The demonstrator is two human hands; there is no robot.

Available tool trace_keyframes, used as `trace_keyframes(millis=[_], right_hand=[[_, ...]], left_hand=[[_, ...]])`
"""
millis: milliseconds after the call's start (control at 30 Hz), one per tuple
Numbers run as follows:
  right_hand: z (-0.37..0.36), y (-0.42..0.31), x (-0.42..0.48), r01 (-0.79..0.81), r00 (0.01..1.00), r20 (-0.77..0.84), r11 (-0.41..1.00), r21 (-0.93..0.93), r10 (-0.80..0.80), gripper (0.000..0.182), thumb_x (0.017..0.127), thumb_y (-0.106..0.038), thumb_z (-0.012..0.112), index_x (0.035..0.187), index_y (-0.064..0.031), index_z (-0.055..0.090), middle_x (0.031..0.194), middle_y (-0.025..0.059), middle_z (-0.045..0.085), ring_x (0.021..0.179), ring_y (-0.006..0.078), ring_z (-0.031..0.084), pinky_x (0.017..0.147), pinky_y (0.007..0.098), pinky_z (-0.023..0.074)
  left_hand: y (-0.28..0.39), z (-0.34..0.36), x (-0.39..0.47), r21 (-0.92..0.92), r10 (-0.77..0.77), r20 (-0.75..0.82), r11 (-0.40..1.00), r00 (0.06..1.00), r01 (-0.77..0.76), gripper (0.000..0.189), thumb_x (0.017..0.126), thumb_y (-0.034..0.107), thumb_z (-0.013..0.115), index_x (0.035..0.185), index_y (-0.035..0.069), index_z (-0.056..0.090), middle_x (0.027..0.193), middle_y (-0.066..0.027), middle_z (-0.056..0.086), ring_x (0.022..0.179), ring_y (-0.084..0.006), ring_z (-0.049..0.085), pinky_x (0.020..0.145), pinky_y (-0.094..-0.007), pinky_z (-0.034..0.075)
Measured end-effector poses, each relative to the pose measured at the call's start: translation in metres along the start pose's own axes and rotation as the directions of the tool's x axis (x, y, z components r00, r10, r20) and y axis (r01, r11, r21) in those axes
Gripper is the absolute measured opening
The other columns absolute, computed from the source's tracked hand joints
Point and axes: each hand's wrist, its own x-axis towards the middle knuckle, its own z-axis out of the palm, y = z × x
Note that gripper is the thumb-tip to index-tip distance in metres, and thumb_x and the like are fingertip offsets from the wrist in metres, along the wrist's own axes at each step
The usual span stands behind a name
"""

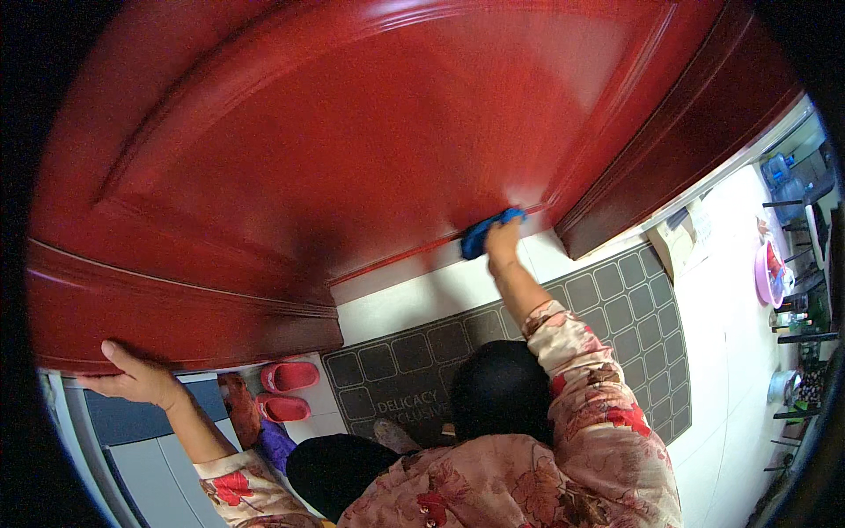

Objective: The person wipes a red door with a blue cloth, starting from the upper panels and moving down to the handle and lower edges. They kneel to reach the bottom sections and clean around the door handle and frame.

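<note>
A glossy red wooden door (pixel 396 145) with a raised curved moulding fills the upper part of the view. My right hand (pixel 503 241) is closed on a blue cloth (pixel 476 239), which lies against the door's bottom edge near its right corner. At the lower left, my left hand (pixel 135 379) rests at the outer edge of the red wooden frame (pixel 198 330), thumb raised apart from the fingers. Nothing shows in that hand, though its palm side is partly hidden.
A dark squared mat (pixel 594 290) lies below me on white tiles. Red slippers (pixel 290 377) and a purple item (pixel 276 443) are at its left. Rightward are a cardboard box (pixel 670 245), a pink basin (pixel 766 274) and blue water bottles (pixel 787 191) near a black-legged table.
</note>
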Motion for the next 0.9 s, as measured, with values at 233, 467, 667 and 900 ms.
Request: trace_keyframes(millis=[233, 467, 667, 900], right_hand=[[-0.028, -0.043, -0.031, -0.539, 0.733, 0.604, 0.809, 0.234, 0.313, 0.025, 0.089, -0.007, 0.059, 0.114, -0.0014, 0.058, 0.097, 0.0111, 0.066, 0.083, 0.0238, 0.063, 0.075, 0.0398, 0.0530], [-0.043, -0.078, 0.010, -0.395, 0.918, 0.241, 0.768, 0.505, 0.313, 0.026, 0.086, 0.001, 0.045, 0.110, -0.0019, 0.057, 0.092, 0.0126, 0.063, 0.080, 0.0268, 0.063, 0.066, 0.0429, 0.0520], [-0.033, -0.167, -0.058, 0.083, 0.995, 0.027, 0.952, 0.293, -0.095, 0.047, 0.089, -0.006, 0.055, 0.133, 0.0055, 0.043, 0.125, 0.0240, 0.053, 0.115, 0.0339, 0.052, 0.100, 0.0384, 0.0389], [0.003, -0.158, -0.073, 0.191, 0.940, -0.274, 0.979, -0.071, -0.204, 0.060, 0.085, 0.000, 0.052, 0.140, 0.0097, 0.031, 0.143, 0.0363, 0.031, 0.137, 0.0445, 0.029, 0.116, 0.0429, 0.0216]], left_hand=[[0.015, -0.002, 0.001, -0.046, -0.051, 0.007, 0.998, 0.999, 0.051, 0.085, 0.090, 0.046, 0.061, 0.144, -0.008, 0.025, 0.141, -0.0323, 0.033, 0.127, -0.0434, 0.040, 0.108, -0.0482, 0.031], [0.016, 0.003, -0.003, -0.034, -0.111, 0.003, 0.993, 0.994, 0.111, 0.088, 0.089, 0.048, 0.060, 0.145, -0.008, 0.022, 0.145, -0.0338, 0.027, 0.132, -0.0445, 0.033, 0.110, -0.0497, 0.027], [0.010, -0.001, -0.002, -0.006, -0.103, 0.002, 0.995, 0.995, 0.103, 0.088, 0.089, 0.047, 0.061, 0.145, -0.009, 0.022, 0.145, -0.0333, 0.028, 0.133, -0.0449, 0.032, 0.111, -0.0495, 0.027], [0.002, -0.004, 0.000, 0.036, -0.051, -0.014, 0.998, 0.999, 0.052, 0.090, 0.090, 0.051, 0.058, 0.143, -0.012, 0.023, 0.142, -0.0347, 0.030, 0.131, -0.0470, 0.033, 0.110, -0.0512, 0.026]])
